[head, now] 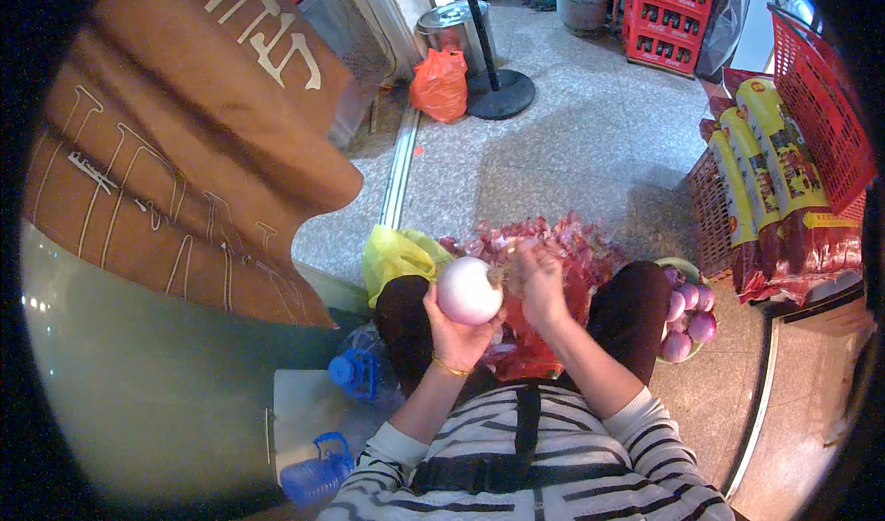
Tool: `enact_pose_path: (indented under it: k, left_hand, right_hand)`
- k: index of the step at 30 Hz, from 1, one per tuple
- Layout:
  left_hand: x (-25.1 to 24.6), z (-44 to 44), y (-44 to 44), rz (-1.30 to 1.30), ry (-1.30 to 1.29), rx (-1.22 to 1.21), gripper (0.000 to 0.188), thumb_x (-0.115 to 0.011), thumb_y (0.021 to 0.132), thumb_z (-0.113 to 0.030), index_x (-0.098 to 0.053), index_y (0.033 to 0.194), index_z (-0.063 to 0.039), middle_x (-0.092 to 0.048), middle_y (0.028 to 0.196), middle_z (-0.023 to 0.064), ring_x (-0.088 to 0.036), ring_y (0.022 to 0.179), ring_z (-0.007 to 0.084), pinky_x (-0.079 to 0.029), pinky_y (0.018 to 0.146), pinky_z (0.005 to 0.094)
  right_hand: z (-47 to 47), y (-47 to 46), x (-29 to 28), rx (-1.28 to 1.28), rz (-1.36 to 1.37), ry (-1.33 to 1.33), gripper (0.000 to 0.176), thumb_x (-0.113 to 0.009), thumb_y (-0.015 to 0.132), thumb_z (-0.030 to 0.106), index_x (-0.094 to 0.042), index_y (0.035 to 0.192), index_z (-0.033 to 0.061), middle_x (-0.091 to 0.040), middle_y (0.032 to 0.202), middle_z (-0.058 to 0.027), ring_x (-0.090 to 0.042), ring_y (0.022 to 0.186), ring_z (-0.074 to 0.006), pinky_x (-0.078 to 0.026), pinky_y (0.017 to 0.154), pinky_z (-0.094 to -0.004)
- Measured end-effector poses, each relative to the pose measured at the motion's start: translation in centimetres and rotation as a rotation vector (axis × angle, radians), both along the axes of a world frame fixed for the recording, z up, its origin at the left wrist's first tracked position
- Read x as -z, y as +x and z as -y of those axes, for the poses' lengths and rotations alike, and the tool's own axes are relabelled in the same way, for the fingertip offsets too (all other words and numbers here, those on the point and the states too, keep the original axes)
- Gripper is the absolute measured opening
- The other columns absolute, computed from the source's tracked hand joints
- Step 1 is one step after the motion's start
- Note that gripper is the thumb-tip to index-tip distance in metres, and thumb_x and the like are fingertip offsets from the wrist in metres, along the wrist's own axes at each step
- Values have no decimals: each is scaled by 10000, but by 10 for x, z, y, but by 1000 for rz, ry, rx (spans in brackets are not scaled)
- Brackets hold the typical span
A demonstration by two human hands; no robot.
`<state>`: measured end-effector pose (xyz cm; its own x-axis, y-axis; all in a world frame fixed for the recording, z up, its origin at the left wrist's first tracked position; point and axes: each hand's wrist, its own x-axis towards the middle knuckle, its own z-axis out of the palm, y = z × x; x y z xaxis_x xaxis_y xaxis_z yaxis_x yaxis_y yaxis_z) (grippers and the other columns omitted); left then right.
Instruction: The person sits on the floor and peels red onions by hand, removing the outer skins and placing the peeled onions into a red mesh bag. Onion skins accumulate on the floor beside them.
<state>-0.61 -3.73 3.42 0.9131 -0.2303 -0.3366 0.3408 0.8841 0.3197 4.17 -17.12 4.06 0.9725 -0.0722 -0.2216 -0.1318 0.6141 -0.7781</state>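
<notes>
My left hand (460, 341) cups a large peeled onion (469, 291), white with a faint purple tint, from below. Its dry root tuft (499, 277) points toward my right hand (541, 282). That hand is raised just right of the onion with its fingers bent; motion blur hides whether it holds anything. Below and beyond both hands lies a heap of reddish-purple onion skins (532, 229), partly over a red plastic bag (577, 293) between my knees. Several purple onions (702, 327) sit in a pale green basin (681, 265) beside my right knee.
A yellow-green plastic bag (394, 255) is by my left knee, with a blue-capped plastic bottle (352, 372) nearby. Packed yellow-and-red bags (781, 154) and red crates (712, 217) stand at right. Ahead are an orange bag (440, 85) and a black pole base (505, 96). Brown cloth (207, 127) hangs left.
</notes>
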Motion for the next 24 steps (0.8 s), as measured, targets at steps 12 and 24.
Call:
enact_pose_path:
  k: [12,24]
  left_hand:
    - [-5,-41,6,267,872,-119,714,-721,787,-297,-423,1391,-60,-536,1267,115,-539,1183,253,-464,986,425]
    - [-50,52,48,514,1200,299,595,-473,996,-386,-375,1469,-38,-461,1412,122,-453,1296,234,-418,1024,400]
  right_hand:
    - [32,-24,96,-1028,83,-1552,595,-734,790,296,-532,1294,52,-458,1394,-226,-579,1133,-359,-430,1003,-484]
    - [101,1,-8,-62,615,-1022,976,-896,515,325,-454,1314,-20,-549,1194,-236,-551,1115,-407,-477,959,-454]
